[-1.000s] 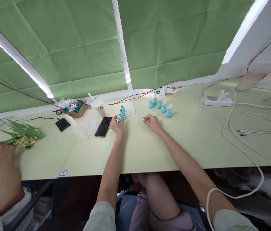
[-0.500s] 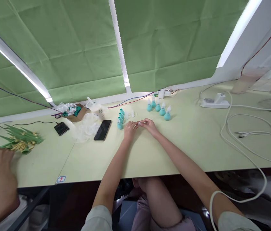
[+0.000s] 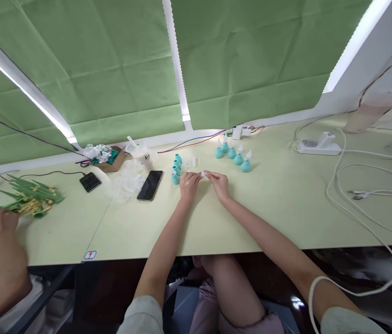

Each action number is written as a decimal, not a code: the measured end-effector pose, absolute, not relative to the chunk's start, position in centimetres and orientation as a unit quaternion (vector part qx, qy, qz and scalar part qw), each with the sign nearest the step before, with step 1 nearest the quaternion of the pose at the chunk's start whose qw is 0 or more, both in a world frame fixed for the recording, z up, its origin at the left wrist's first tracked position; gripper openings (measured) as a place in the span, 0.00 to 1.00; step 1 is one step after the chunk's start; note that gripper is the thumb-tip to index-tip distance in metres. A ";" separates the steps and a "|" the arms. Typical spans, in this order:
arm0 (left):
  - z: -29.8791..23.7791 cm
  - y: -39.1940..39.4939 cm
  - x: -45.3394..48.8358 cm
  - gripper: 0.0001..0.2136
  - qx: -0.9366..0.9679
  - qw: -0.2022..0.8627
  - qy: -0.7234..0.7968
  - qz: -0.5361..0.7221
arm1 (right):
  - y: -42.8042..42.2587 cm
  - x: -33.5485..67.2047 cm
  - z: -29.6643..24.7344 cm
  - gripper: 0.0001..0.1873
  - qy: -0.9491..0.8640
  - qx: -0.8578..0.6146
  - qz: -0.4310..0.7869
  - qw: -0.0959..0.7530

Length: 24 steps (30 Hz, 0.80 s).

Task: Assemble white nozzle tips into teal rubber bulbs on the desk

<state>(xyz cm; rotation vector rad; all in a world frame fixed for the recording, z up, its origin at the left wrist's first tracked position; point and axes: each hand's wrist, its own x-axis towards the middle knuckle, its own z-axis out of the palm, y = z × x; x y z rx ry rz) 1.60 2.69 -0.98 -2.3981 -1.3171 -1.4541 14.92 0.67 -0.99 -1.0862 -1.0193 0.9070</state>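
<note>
Person, viewed from own head: 2 short sleeves in pale grey-green cloth, left sleeve (image 3: 143, 319) and right sleeve (image 3: 345, 322), each ending about the elbow, with the forearms bare down to the left hand (image 3: 189, 182) and right hand (image 3: 220, 184). Trousers (image 3: 240, 320) in dusty pink fabric, with 1 frayed, dark-edged opening that leaves a knee bare. 1 white cable (image 3: 309, 297) loops across the right arm just below the sleeve.

Bright backlight through blind gaps, wide-angle edge bending, soft shadows
</note>
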 end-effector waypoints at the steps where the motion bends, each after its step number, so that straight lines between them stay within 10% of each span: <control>1: -0.9 2.7 1.6 0.10 -0.773 0.024 -0.426 -0.469 | 0.5 14.7 -0.9 0.16 -0.448 -0.477 0.388 0.649; 24: -1.4 2.9 1.9 0.09 -0.776 0.137 -0.397 -0.471 | 0.8 15.2 -0.7 0.13 -0.393 -0.461 0.420 0.676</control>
